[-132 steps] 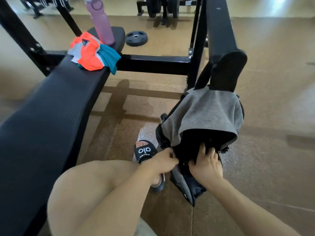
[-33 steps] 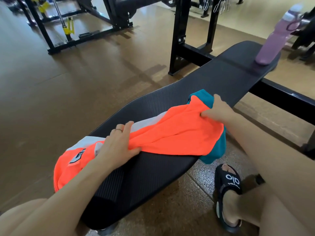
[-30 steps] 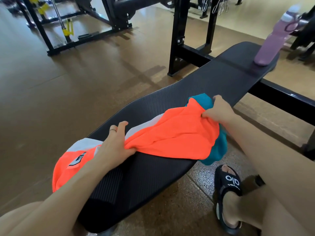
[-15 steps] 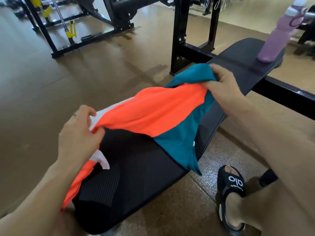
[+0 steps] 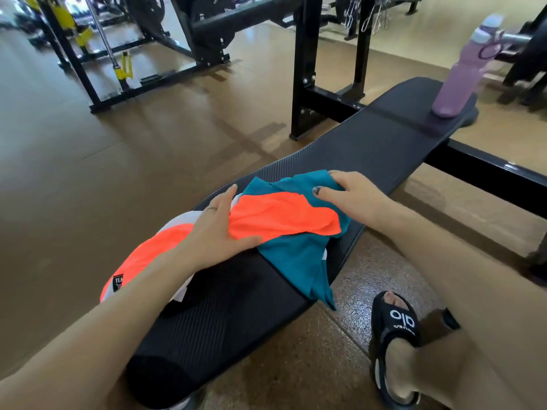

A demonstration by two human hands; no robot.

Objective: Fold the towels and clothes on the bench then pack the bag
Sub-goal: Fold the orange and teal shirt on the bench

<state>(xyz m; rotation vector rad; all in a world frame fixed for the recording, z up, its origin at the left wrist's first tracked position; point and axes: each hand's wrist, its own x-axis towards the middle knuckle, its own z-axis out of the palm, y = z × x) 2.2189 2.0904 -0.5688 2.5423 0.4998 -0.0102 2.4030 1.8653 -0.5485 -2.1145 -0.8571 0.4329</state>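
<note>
Matt ribbed padding on the bench (image 5: pixel 370 149), soft knit cloth garment (image 5: pixel 278 217), glossy speckled floor (image 5: pixel 349 294).

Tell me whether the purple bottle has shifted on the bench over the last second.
No. The purple bottle stands upright at the far end of the bench, same as before; only the camera view moved slightly.
</note>
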